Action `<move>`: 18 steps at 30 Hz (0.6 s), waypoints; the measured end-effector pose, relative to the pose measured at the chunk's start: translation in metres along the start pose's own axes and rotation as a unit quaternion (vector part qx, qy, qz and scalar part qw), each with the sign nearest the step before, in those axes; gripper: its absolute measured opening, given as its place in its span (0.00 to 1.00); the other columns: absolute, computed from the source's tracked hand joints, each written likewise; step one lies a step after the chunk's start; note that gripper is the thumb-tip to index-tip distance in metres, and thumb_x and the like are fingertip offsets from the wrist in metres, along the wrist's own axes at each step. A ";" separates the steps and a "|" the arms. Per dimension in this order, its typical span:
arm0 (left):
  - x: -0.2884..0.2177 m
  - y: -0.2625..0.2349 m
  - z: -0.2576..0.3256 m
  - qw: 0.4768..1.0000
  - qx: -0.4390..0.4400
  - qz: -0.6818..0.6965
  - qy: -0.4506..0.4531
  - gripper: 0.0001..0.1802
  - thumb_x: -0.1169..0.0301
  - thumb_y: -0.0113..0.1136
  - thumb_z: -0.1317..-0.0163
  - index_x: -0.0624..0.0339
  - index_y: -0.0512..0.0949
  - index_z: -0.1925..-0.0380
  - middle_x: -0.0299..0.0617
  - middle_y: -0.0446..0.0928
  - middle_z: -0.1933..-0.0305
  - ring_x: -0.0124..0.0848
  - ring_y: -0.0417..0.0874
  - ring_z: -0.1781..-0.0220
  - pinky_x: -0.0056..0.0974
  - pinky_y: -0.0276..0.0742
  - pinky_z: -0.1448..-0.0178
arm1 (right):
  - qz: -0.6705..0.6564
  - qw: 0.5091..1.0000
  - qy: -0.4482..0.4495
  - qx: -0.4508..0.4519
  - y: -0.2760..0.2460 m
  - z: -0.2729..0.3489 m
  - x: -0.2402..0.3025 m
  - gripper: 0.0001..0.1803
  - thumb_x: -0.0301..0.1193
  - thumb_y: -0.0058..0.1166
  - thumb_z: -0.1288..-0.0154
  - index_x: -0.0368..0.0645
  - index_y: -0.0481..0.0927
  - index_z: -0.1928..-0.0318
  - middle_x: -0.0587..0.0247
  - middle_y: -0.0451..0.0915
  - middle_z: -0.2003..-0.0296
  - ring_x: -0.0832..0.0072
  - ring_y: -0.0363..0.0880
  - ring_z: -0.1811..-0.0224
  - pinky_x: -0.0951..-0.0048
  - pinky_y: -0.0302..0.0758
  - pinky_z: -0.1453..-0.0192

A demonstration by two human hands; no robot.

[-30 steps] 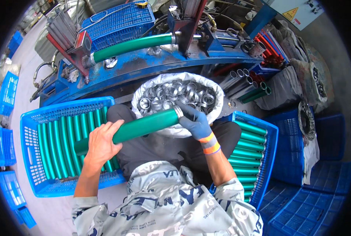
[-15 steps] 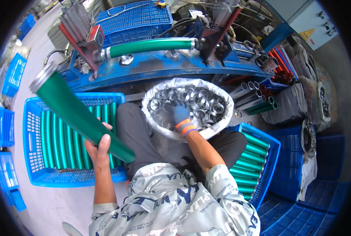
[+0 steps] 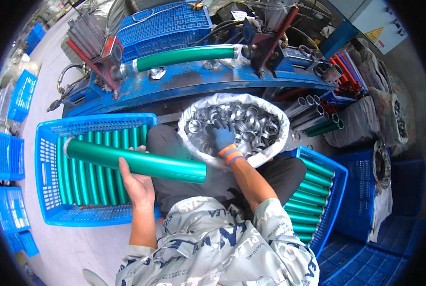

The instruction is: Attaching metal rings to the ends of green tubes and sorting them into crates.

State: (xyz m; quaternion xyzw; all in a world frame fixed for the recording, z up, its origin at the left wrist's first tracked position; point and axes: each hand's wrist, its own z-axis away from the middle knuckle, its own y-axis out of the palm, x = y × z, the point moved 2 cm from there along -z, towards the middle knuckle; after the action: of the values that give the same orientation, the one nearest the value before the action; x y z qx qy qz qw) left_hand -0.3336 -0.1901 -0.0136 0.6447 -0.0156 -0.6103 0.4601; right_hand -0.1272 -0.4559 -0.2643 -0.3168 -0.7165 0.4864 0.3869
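My left hand [image 3: 138,183] is wrapped round a green tube [image 3: 170,165], which lies roughly level across it. A metal end ring [image 3: 67,148] sits on the tube's left end; its right end shows no ring and points over my lap. My right hand [image 3: 224,138], in a blue glove with an orange cuff, is over the loose metal rings [image 3: 253,121] in a white-lined round container [image 3: 282,109]. Its fingers look spread among the rings, with no ring visibly gripped; the fingertips are partly lost against the dark metal.
Blue crates of green tubes stand left [image 3: 40,157] and right [image 3: 339,190] of my legs. Ahead, a blue bench machine [image 3: 184,88] carries another green tube [image 3: 187,57] between its clamps. Bare metal tubes [image 3: 308,112] lean beyond the container on the right.
My left hand has swung the tube from a steep slant, ringed end raised, down to nearly level and further right. My right hand stays among the rings, with only a slight shift.
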 end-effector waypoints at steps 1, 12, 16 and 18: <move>-0.001 -0.005 0.002 1.000 -0.012 0.004 -0.003 0.34 0.43 0.58 0.13 0.62 0.72 0.28 0.55 0.84 0.34 0.43 0.85 0.34 0.49 0.79 0.24 | -0.004 1.000 -0.005 0.001 -0.006 0.006 0.004 0.20 0.43 0.74 0.35 0.52 0.92 0.45 0.45 0.81 0.26 0.47 0.79 0.24 0.40 0.67 0.13; 0.045 0.000 0.006 0.998 0.006 0.020 -0.058 0.26 0.50 0.62 0.13 0.56 0.80 0.31 0.55 0.85 0.28 0.44 0.90 0.32 0.49 0.92 0.33 | -0.781 0.622 0.060 0.004 -0.229 0.064 0.055 0.61 0.21 0.80 0.39 0.35 0.57 0.10 0.51 0.80 0.26 0.64 0.83 0.27 0.60 0.78 0.19; 0.046 0.008 0.015 0.998 0.020 0.014 -0.056 0.25 0.50 0.62 0.13 0.56 0.80 0.31 0.55 0.85 0.28 0.44 0.90 0.32 0.49 0.93 0.34 | -0.841 0.531 0.086 -0.053 -0.219 0.075 0.061 0.58 0.18 0.77 0.37 0.34 0.58 0.10 0.52 0.75 0.20 0.68 0.82 0.25 0.64 0.80 0.22; 0.047 0.008 0.018 0.999 0.024 0.002 -0.043 0.24 0.51 0.62 0.13 0.56 0.80 0.32 0.55 0.85 0.28 0.44 0.90 0.31 0.50 0.93 0.33 | -0.819 0.560 0.100 -0.071 -0.215 0.085 0.063 0.53 0.22 0.80 0.35 0.33 0.66 0.13 0.53 0.75 0.19 0.72 0.84 0.29 0.68 0.83 0.26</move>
State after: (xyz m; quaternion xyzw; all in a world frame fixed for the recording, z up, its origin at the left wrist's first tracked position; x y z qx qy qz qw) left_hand -0.3320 -0.2323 -0.0416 0.6289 -0.0514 -0.6356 0.4448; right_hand -0.2486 -0.5123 -0.0659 0.3330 -0.6566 -0.1267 0.6648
